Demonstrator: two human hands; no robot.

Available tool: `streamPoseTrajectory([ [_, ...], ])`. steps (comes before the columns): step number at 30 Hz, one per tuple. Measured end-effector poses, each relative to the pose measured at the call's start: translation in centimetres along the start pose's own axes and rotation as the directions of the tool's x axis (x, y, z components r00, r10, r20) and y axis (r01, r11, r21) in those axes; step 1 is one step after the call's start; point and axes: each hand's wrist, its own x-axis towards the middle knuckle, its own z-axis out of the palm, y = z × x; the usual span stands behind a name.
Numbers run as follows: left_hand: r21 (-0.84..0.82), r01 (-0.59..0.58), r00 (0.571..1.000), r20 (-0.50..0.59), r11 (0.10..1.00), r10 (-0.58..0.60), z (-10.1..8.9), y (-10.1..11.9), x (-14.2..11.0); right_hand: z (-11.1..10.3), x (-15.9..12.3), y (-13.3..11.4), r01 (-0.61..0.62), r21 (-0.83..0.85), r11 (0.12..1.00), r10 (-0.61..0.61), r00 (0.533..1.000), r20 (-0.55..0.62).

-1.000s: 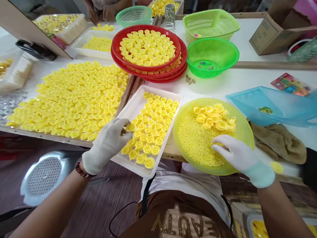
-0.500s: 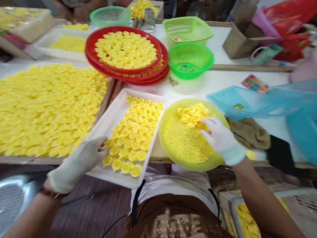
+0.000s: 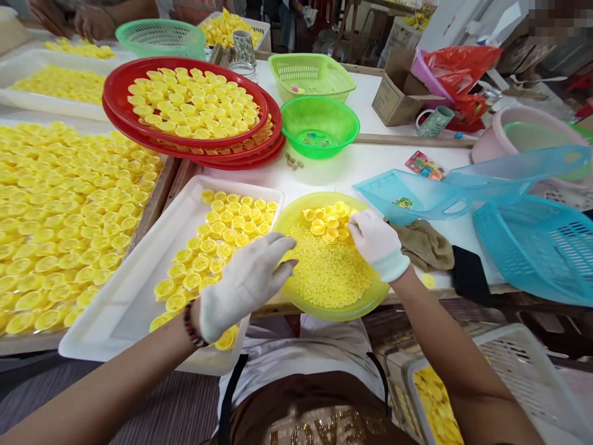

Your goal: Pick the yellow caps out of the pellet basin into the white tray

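My left hand (image 3: pixel 252 275), in a white glove, hovers over the right side of a white tray (image 3: pixel 127 321), its fingertips reaching the rim of a yellow bowl (image 3: pixel 288 289). Its thumb and fingers are apart, with nothing seen between them. In the bowl lie small yellow pellets (image 3: pixel 331 272) and, at the back, a heap of small yellow plastic cups (image 3: pixel 327 221). My gloved right hand (image 3: pixel 377 244) is at the right edge of that heap, fingertips pressed together; what they grip is hidden. Similar yellow cups (image 3: pixel 200 264) stand in rows in the tray, partly covered by my left arm.
Stacked red trays (image 3: pixel 115 117) bear more cups behind the white tray. A green bowl (image 3: pixel 319 127), a blue scoop-like plastic piece (image 3: pixel 393 191), a brown cloth (image 3: pixel 426 244) and a blue basket (image 3: pixel 532 247) lie around. Another person's hands (image 3: pixel 95 23) show at the far left.
My left hand has moved right, from the tray's left part to the bowl's edge. My right hand's fingers have closed at the cup heap. The view has shifted right.
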Motion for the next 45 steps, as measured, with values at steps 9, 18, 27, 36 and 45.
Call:
streamPoseTrajectory([
  [9,-0.508,0.129,0.992,0.072,0.851,-0.108,2.4,2.4,2.9,-0.7,-3.3,-3.0,0.268,0.442,0.856,-0.277,0.960,-0.044],
  [18,-0.026,0.012,0.998,0.059,1.000,-0.011,3.1,0.4,0.9,1.3,-3.9,-1.6,-0.039,0.056,0.998,0.005,0.857,0.515],
  [27,-0.045,0.033,0.998,0.056,0.998,-0.031,3.3,1.3,1.1,1.1,-4.0,-1.8,-0.003,0.274,0.962,-0.163,0.798,0.581],
  [36,-0.112,0.103,0.991,0.100,0.988,-0.092,4.2,2.0,1.1,-0.4,-2.9,-4.8,0.176,0.414,0.893,-0.287,0.931,0.224],
  [45,-0.256,0.057,0.998,-0.026,0.965,-0.065,4.1,1.5,0.8,0.2,-4.9,-2.5,0.027,0.170,0.985,-0.091,0.919,0.385],
])
